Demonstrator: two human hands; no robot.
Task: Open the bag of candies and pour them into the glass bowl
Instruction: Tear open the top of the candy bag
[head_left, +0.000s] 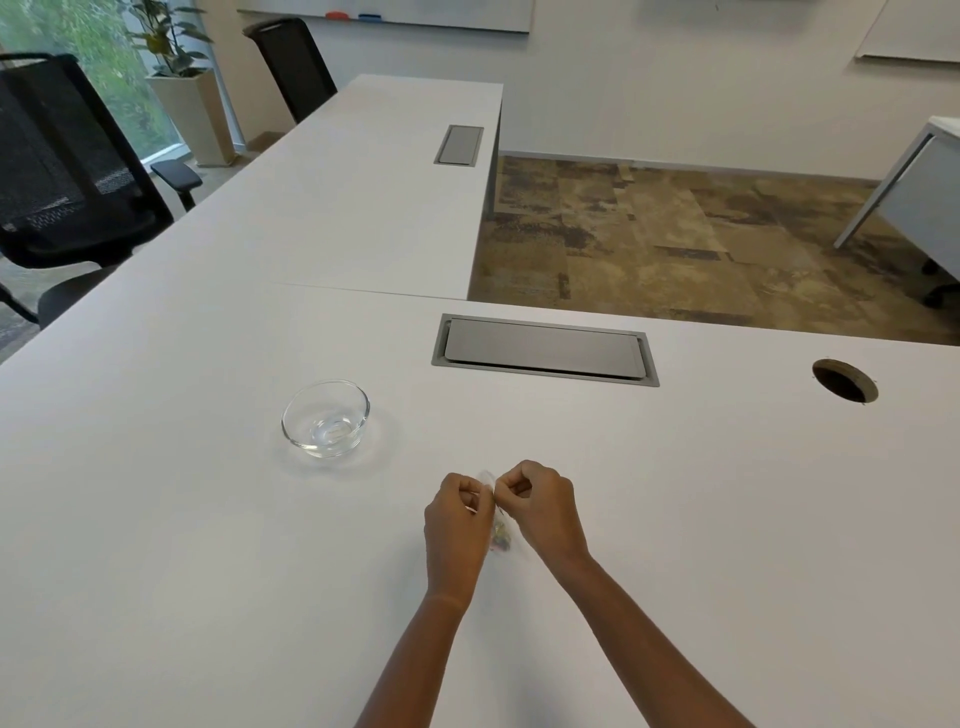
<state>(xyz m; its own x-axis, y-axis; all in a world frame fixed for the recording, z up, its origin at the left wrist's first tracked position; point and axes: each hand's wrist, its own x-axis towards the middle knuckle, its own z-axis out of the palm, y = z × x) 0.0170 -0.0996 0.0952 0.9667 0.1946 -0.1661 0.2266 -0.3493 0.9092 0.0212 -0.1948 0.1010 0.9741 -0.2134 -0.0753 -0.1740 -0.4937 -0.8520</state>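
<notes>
bag (500, 530) | left hand (457, 514), right hand (540, 506) both pinching top | bowl (325, 418) empty | advice: part top gently, keep upright

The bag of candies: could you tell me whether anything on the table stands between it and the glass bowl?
Nothing visible does. The bag of candies is pinched at its top by the left hand and right hand; the empty glass bowl sits ahead and to the left, with only bare white table between.
</notes>
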